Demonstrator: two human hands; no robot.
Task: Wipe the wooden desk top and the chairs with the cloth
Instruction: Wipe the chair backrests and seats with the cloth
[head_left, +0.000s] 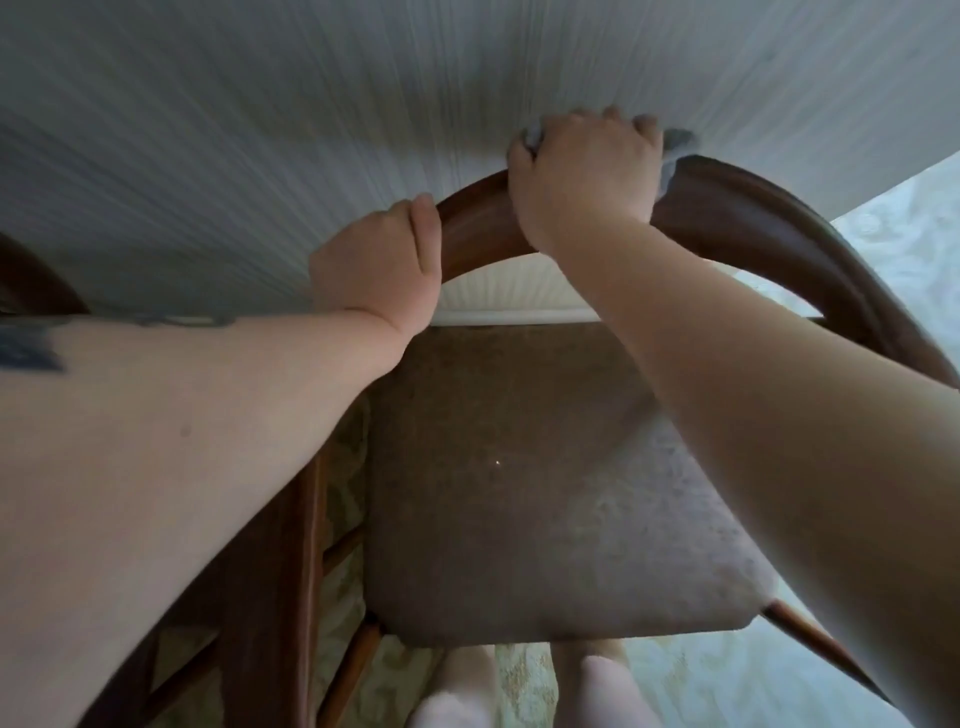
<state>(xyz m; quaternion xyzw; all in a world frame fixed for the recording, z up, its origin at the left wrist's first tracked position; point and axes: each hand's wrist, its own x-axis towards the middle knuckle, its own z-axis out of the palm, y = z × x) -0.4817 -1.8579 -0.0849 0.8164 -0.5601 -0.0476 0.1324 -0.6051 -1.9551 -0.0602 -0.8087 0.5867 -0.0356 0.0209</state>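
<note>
Two hands on chair backrest (737, 208), right hand (582, 176) clutching cloth (831, 141) beneath it, left hand (376, 270) gripping rail

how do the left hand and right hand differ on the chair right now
The left hand grips the bare wood of the chair's curved top rail; the right hand presses a grey cloth onto it. The left hand sits lower on the rail's left end, the right hand at its crest. Both are closed around the same rail.
</note>
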